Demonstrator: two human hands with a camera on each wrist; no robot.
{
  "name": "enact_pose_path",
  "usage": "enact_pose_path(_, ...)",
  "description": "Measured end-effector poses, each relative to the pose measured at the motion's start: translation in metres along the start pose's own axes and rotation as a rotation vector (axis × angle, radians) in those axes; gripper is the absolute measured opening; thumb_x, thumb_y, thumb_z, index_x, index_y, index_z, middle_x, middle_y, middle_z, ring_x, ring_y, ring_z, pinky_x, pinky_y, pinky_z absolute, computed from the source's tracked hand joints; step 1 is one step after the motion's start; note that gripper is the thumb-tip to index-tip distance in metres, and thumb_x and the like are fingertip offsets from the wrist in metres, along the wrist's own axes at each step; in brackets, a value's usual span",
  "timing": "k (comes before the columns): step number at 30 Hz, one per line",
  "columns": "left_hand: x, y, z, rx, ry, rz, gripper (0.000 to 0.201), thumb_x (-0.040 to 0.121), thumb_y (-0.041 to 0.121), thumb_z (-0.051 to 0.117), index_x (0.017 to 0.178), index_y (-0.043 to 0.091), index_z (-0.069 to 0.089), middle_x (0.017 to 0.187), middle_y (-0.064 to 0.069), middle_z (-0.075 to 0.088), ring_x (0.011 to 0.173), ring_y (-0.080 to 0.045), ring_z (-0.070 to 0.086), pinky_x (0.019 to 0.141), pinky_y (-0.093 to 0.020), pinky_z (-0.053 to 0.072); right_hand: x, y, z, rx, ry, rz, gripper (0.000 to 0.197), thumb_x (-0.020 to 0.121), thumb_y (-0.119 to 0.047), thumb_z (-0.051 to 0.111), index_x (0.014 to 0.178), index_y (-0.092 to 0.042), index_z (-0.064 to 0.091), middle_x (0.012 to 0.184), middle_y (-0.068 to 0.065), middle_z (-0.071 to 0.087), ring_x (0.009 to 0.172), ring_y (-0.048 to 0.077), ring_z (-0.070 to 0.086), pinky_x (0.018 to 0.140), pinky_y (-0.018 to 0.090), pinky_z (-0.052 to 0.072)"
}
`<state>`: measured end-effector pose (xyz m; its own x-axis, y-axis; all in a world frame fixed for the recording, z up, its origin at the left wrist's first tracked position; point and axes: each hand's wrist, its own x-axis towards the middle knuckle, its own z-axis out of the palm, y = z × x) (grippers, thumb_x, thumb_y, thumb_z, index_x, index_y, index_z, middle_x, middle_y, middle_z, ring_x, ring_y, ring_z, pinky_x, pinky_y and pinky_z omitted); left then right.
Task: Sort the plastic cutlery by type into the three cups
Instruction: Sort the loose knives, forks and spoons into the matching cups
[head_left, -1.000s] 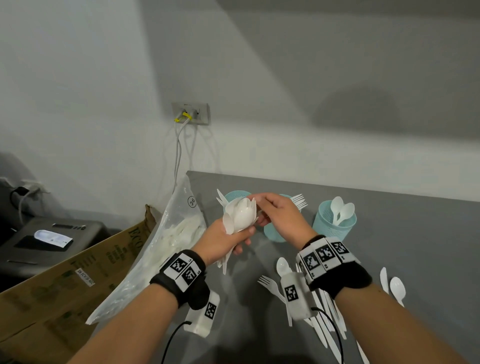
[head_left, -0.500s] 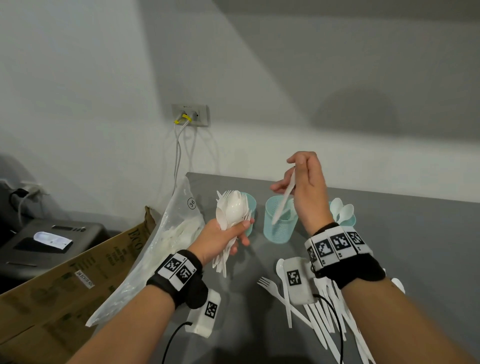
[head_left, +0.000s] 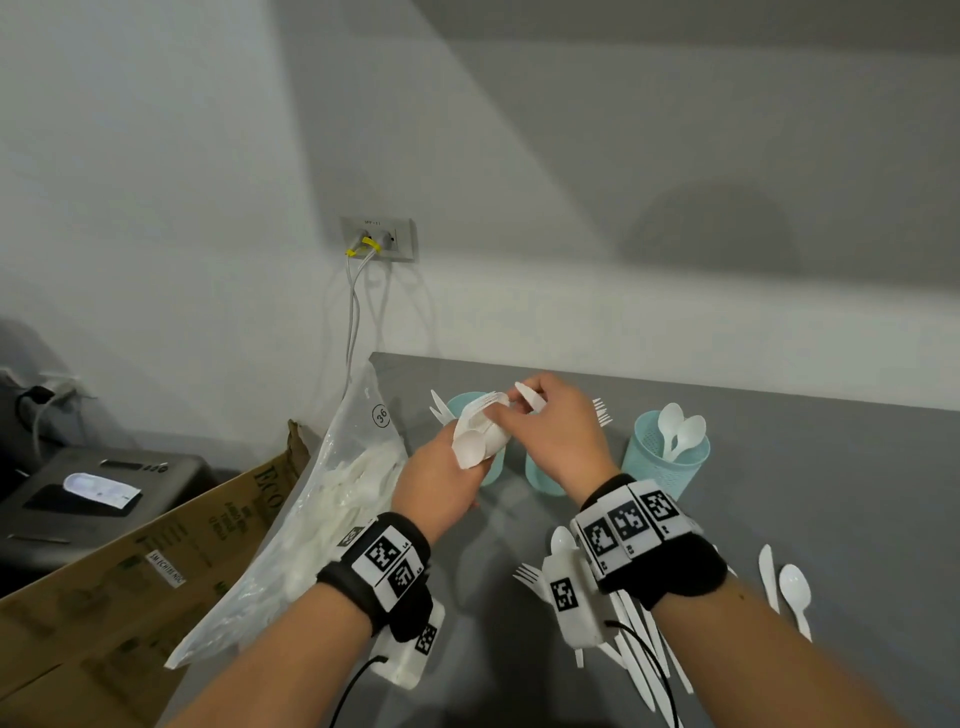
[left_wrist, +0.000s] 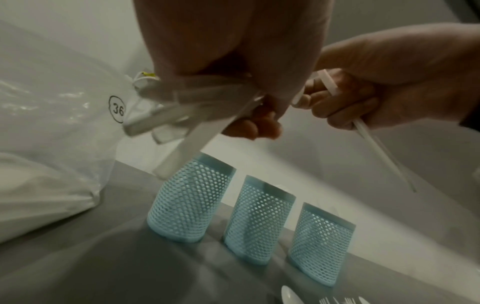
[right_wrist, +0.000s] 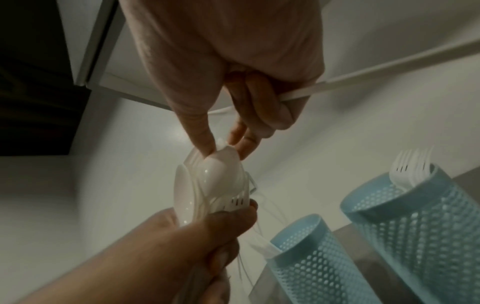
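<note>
The left hand (head_left: 441, 483) is clenched around a mixed bundle of white plastic cutlery (head_left: 478, 439), spoon bowls and fork tines fanned out above its fingers, handles hanging below the fist. The right hand (head_left: 558, 436) meets it from the right: thumb and forefinger pinch the top of the bundle, while its other fingers curl around a separate white knife (right_wrist: 306, 92) tucked across the palm. Both hands hover above three pale blue mesh cups in a row on the grey table (head_left: 831, 493). The left cup (left_wrist: 187, 202) holds knives, the middle cup (left_wrist: 257, 222) forks, and the right cup (head_left: 667, 454) two spoons. Nearer the person, loose cutlery (head_left: 644, 639) lies scattered on the table. A clear bag (head_left: 332, 499) of more cutlery leans at the table's left edge beside a cardboard box (head_left: 130, 587).
</note>
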<state>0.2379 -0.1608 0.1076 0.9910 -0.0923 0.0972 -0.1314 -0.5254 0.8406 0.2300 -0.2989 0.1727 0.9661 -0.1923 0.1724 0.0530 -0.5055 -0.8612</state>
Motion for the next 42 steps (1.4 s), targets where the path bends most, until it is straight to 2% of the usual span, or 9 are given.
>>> enact_pose_path(2, 0.000, -0.001, 0.000, -0.015, 0.014, 0.023, 0.046, 0.076, 0.046, 0.056, 0.121, 0.038, 0.051, 0.094, 0.007, 0.069, 0.072, -0.020, 0.068, 0.068, -0.038, 0.058, 0.003, 0.001, 0.000, 0.033, 0.014, 0.024, 0.014, 0.076, -0.028, 0.074, 0.078, -0.018, 0.066, 0.078, -0.003, 0.067, 0.079, 0.018, 0.064, 0.076, 0.034, 0.051)
enact_pose_path(5, -0.003, 0.004, -0.001, -0.193, -0.036, 0.014, 0.039, 0.077, 0.035, 0.066, 0.114, 0.037, 0.054, 0.080, 0.010, 0.066, 0.051, -0.010, 0.057, 0.053, -0.026, 0.052, 0.006, 0.006, -0.002, 0.139, 0.004, 0.061, 0.011, 0.076, -0.026, 0.076, 0.070, -0.023, 0.067, 0.075, -0.005, 0.067, 0.079, 0.016, 0.064, 0.075, 0.030, 0.050)
enact_pose_path(14, -0.004, 0.004, -0.006, -0.337, -0.070, 0.088, 0.018, 0.088, 0.034, 0.065, 0.083, 0.021, 0.054, 0.044, 0.010, 0.049, 0.039, -0.006, 0.043, 0.044, -0.018, 0.039, 0.015, 0.011, -0.018, 0.185, 0.081, 0.016, 0.024, 0.090, -0.034, 0.060, 0.092, -0.011, 0.060, 0.078, -0.008, 0.058, 0.072, 0.008, 0.052, 0.063, 0.019, 0.038)
enact_pose_path(18, -0.001, 0.006, -0.004, -0.368, -0.078, 0.080, 0.020, 0.088, 0.039, 0.064, 0.082, 0.022, 0.054, 0.046, 0.010, 0.046, 0.041, -0.009, 0.042, 0.044, -0.021, 0.040, 0.004, 0.011, -0.008, 0.191, -0.055, 0.031, 0.031, 0.092, -0.039, 0.056, 0.084, -0.010, 0.061, 0.072, -0.003, 0.054, 0.064, 0.009, 0.048, 0.061, 0.022, 0.036)
enact_pose_path(22, 0.001, 0.005, -0.005, -0.426, -0.081, 0.063, 0.023, 0.088, 0.041, 0.063, 0.081, 0.020, 0.053, 0.055, 0.006, 0.044, 0.043, -0.010, 0.040, 0.043, -0.023, 0.038, 0.005, 0.013, -0.002, 0.160, -0.121, -0.001, 0.029, 0.096, -0.040, 0.048, 0.071, -0.024, 0.050, 0.065, -0.003, 0.047, 0.058, 0.009, 0.043, 0.059, 0.021, 0.035)
enact_pose_path(26, 0.003, -0.002, -0.014, -0.402, -0.039, 0.037, 0.029, 0.089, 0.043, 0.060, 0.080, 0.016, 0.052, 0.055, 0.004, 0.044, 0.042, -0.009, 0.041, 0.045, -0.023, 0.039, 0.031, 0.001, -0.019, 0.188, 0.034, -0.048, 0.034, 0.098, -0.039, 0.041, 0.084, -0.013, 0.056, 0.060, -0.003, 0.050, 0.049, 0.005, 0.043, 0.057, 0.023, 0.037)
enact_pose_path(30, 0.007, -0.009, -0.027, -0.395, 0.037, -0.012, 0.031, 0.092, 0.043, 0.057, 0.077, 0.015, 0.052, 0.052, 0.001, 0.046, 0.046, -0.014, 0.044, 0.048, -0.025, 0.040, 0.060, -0.012, -0.032, 0.130, 0.191, -0.124, 0.035, 0.099, -0.042, 0.036, 0.096, -0.013, 0.054, 0.066, -0.001, 0.057, 0.059, 0.009, 0.052, 0.061, 0.022, 0.043)
enact_pose_path(36, 0.012, -0.001, -0.039, -0.485, 0.045, -0.017, 0.032, 0.094, 0.042, 0.053, 0.077, 0.014, 0.053, 0.058, -0.004, 0.050, 0.048, -0.017, 0.047, 0.053, -0.028, 0.044, 0.075, 0.014, 0.016, -0.442, -0.123, -0.138, 0.040, 0.098, -0.051, 0.029, 0.109, -0.017, 0.047, 0.084, 0.004, 0.069, 0.076, 0.023, 0.065, 0.077, 0.040, 0.053)
enact_pose_path(42, 0.018, -0.013, -0.047, -0.553, 0.059, -0.066, 0.028, 0.093, 0.039, 0.055, 0.080, 0.016, 0.047, 0.057, 0.002, 0.042, 0.045, -0.010, 0.036, 0.045, -0.022, 0.034, 0.078, 0.018, 0.029, -0.391, -0.173, -0.070, 0.037, 0.097, -0.040, 0.041, 0.121, -0.015, 0.054, 0.115, 0.007, 0.061, 0.097, 0.025, 0.060, 0.089, 0.036, 0.047)
